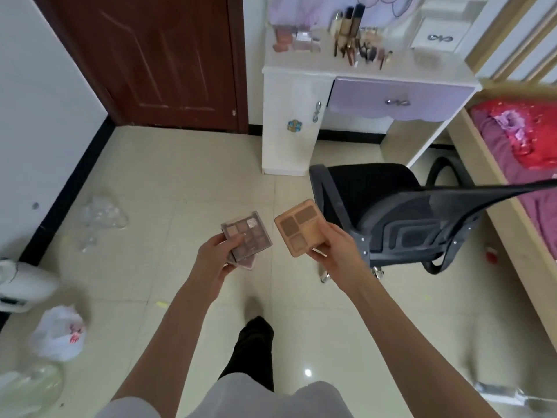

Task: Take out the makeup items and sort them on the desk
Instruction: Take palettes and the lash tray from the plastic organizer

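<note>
My left hand (218,256) grips a stack of clear-lidded eyeshadow palettes (248,235) with small brown and pink pans. My right hand (337,247) holds a peach palette (301,229) with brown pans by its lower corner. Both are held out over the tiled floor, well short of the white desk (307,72) at the far centre. On the desk top lie pink compacts (289,40) at the left and several brushes, bottles and pencils (358,43) in the middle.
A black mesh office chair (401,212) stands between me and the desk, to my right. A bed with a red and pink cover (524,140) runs along the right. Plastic bags (60,333) and clear wrap (102,218) lie at the left. A brown door (156,55) is shut.
</note>
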Demonstrator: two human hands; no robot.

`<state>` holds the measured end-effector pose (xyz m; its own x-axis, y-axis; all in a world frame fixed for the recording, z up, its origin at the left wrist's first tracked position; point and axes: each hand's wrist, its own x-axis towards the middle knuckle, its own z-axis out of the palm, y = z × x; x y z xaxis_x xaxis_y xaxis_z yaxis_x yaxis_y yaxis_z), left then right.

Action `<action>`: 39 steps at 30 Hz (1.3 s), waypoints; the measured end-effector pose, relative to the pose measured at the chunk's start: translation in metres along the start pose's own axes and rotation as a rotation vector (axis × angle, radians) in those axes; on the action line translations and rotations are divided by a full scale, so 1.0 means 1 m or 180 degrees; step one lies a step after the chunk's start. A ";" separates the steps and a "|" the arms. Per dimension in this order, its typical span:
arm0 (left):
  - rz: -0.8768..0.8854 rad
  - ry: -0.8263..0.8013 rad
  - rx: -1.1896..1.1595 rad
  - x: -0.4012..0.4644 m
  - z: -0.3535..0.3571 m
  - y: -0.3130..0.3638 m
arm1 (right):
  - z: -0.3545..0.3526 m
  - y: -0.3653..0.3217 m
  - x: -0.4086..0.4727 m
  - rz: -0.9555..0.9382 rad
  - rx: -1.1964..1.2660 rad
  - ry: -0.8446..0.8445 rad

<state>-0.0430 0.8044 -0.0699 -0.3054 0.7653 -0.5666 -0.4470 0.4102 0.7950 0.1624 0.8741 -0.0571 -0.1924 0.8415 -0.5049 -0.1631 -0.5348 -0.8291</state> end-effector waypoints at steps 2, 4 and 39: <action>-0.0008 -0.0041 0.0065 0.047 0.006 0.036 | 0.018 -0.022 0.045 0.0036 0.0104 0.0089; 0.0039 -0.0066 0.0136 0.089 0.013 0.073 | 0.035 -0.048 0.086 0.0041 0.0135 0.0144; -0.0453 -0.0002 0.0472 0.654 0.272 0.384 | 0.074 -0.363 0.667 0.0457 0.0343 0.0766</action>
<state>-0.1860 1.5976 -0.0761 -0.2474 0.6946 -0.6755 -0.3568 0.5828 0.7301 0.0217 1.6243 -0.0750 0.0120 0.7438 -0.6683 -0.2550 -0.6440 -0.7213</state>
